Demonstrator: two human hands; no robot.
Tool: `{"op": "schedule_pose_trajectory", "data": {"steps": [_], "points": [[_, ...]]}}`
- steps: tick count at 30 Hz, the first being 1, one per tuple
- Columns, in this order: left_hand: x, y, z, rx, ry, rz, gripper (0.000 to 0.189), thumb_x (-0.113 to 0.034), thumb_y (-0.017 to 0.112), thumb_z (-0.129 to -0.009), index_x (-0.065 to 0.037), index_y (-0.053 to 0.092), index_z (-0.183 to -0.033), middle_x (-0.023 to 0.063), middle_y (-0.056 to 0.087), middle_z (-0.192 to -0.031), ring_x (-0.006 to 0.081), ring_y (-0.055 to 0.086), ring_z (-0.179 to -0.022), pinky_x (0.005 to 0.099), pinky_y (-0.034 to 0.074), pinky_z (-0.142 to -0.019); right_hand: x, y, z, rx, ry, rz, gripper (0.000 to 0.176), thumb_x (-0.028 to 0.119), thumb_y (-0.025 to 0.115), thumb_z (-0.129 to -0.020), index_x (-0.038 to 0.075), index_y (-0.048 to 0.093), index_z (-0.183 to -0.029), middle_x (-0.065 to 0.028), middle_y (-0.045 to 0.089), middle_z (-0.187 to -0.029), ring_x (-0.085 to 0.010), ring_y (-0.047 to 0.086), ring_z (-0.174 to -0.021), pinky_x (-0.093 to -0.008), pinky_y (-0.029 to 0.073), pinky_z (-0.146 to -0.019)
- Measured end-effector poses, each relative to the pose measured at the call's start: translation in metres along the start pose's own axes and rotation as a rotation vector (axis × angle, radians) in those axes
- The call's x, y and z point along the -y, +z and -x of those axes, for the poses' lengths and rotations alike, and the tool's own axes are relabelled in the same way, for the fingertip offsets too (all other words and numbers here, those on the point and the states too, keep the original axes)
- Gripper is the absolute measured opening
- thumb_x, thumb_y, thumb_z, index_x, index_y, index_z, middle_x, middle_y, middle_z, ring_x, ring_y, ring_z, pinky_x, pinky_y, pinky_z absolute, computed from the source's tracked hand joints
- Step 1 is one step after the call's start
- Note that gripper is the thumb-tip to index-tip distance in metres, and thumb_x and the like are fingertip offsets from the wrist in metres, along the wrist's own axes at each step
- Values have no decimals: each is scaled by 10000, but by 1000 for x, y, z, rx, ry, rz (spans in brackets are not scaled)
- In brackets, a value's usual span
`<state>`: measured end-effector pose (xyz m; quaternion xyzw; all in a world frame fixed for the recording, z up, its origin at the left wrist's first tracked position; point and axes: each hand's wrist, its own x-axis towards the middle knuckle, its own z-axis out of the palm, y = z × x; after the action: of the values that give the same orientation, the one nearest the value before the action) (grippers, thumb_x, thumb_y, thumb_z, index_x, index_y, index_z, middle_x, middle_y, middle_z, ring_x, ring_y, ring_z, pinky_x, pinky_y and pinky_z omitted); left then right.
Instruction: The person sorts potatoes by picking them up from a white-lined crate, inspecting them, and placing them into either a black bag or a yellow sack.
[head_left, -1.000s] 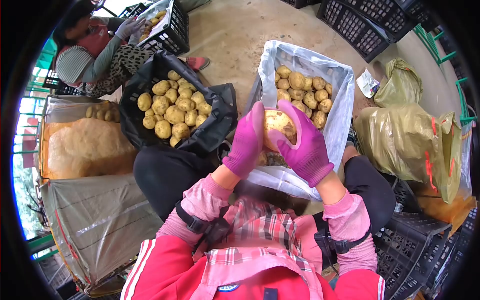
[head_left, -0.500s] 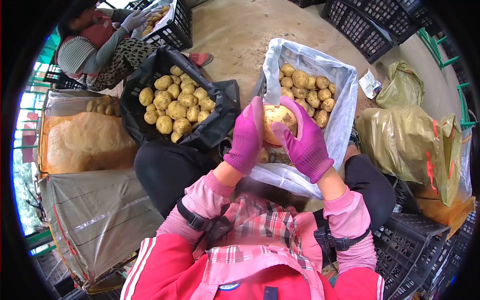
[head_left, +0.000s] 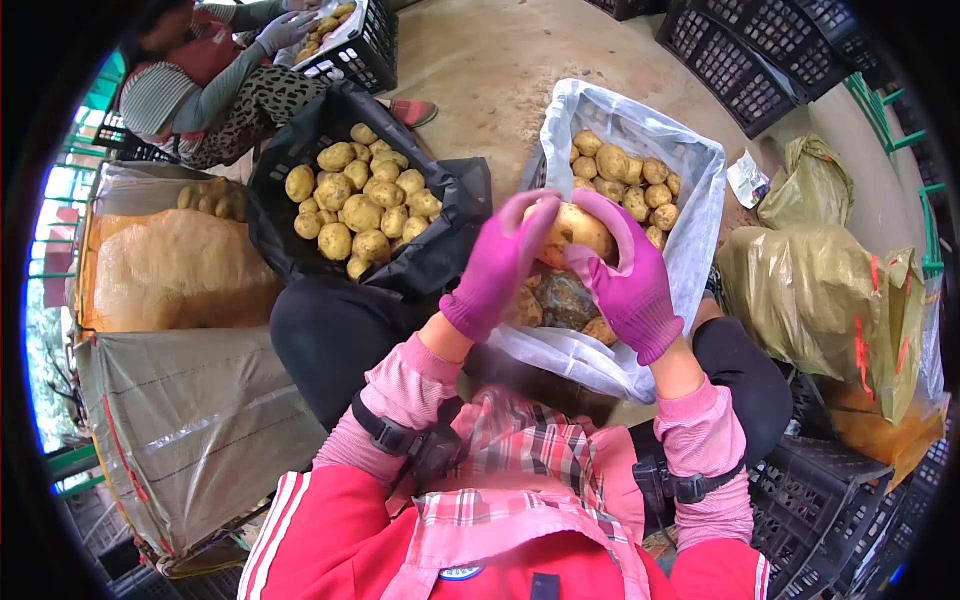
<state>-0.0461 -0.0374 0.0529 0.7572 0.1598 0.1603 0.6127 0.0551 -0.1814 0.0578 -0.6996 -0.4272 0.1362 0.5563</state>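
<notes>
Both my hands, in pinkish-purple gloves, hold one large potato (head_left: 578, 236) between them. My left hand (head_left: 503, 262) is closed on its left side, and my right hand (head_left: 632, 285) grips it from the right with the thumb across the front. The potato is held above a crate lined with a white sheet (head_left: 692, 235), which has several potatoes (head_left: 632, 180) at its far end. Nearer me in that crate lie more potatoes (head_left: 600, 330) and a dark, greyish lump. To the left, a black-lined crate (head_left: 275, 215) holds many yellowish potatoes (head_left: 362, 213).
A co-worker (head_left: 200, 90) in gloves sits at the upper left by a black crate (head_left: 372, 45) of potatoes. Covered stacks (head_left: 200, 430) stand on my left. Olive plastic sacks (head_left: 810, 290) and black crates (head_left: 820, 490) are on my right; more crates (head_left: 735, 60) stand at the back.
My hands and the potato have shifted slightly right, and the potato has turned in my grip. More of the potatoes and the dark lump beneath now show. The view has also moved a little.
</notes>
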Motion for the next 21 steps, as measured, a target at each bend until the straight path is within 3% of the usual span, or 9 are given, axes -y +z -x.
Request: {"op": "schedule_pose_trajectory", "data": {"steps": [1, 4, 7, 10, 11, 12, 15, 17, 21], "points": [[-13, 6, 5, -48, -392, 483, 411, -317, 538, -1037, -11, 535, -1311, 93, 638, -1139, 198, 656, -1054, 363, 520, -943, 1, 1, -3, 5, -23, 9, 496, 312, 702, -937, 20, 579, -1319, -174, 616, -1309, -286, 602, -1216, -353, 463, -1020], [20, 1, 7, -128, 76, 57, 319, -264, 496, -1062, -2, 613, -1202, 101, 652, -1088, 162, 635, -1008, 320, 511, -851, 4, 5, -5, 29, -3, -23, 423, 216, 708, -917, 15, 611, -1276, -181, 634, -1278, -316, 619, -1194, -365, 467, -1022], [24, 12, 10, -297, 117, 304, 332, -275, 463, -1073, -8, 633, -1170, 82, 655, -1039, 134, 609, -982, 305, 497, -847, 8, 18, -14, 24, -89, 51, 378, 209, 680, -930, 15, 626, -1250, -183, 647, -1245, -329, 624, -1180, -384, 470, -1019], [27, 5, 20, -320, 68, 269, 350, -288, 457, -1074, -4, 645, -1153, 76, 668, -983, 120, 619, -932, 282, 499, -832, 8, 26, -16, 79, -52, 146, 368, 248, 645, -949, 18, 633, -1236, -184, 658, -1212, -334, 630, -1161, -395, 480, -995], [22, -1, 21, -286, -171, 410, 386, -312, 440, -1076, -1, 660, -1140, 75, 682, -937, 118, 650, -860, 271, 533, -768, 7, 28, -17, 108, -5, 167, 372, 264, 633, -955, 18, 634, -1234, -184, 661, -1202, -336, 632, -1154, -398, 484, -984], [26, -8, 23, -303, -32, 123, 413, -331, 424, -1078, -2, 666, -1135, 80, 688, -939, 126, 667, -841, 271, 551, -722, 10, 33, -18, 63, 0, 142, 359, 308, 569, -993, 18, 665, -1182, -180, 696, -1120, -315, 673, -1072, -388, 510, -917], [24, -13, 22, -299, -56, 240, 489, -383, 381, -1081, 8, 670, -1132, 98, 692, -957, 155, 705, -823, 289, 598, -637, 9, 31, -25, 41, 157, -30, 347, 303, 527, -1020, 14, 696, -1112, -177, 725, -1020, -299, 706, -970, -380, 527, -863], [12, -21, 20, -247, -281, 482, 503, -393, 377, -1081, 15, 666, -1138, 109, 687, -974, 151, 703, -823, 290, 607, -656, 2, 36, -27, 17, 131, -7, 350, 274, 484, -1037, 10, 713, -1057, -174, 734, -968, -285, 717, -907, -366, 533, -831], [10, -19, 25, -93, -270, 421, 445, -398, 586, -998, -40, 584, -1263, 100, 608, -1147, 202, 687, -942, 304, 627, -690, -7, 32, -26, 35, 151, 90, 336, 254, 480, -1033, 6, 702, -1079, -180, 727, -1011, -290, 710, -934, -362, 532, -831]]}}
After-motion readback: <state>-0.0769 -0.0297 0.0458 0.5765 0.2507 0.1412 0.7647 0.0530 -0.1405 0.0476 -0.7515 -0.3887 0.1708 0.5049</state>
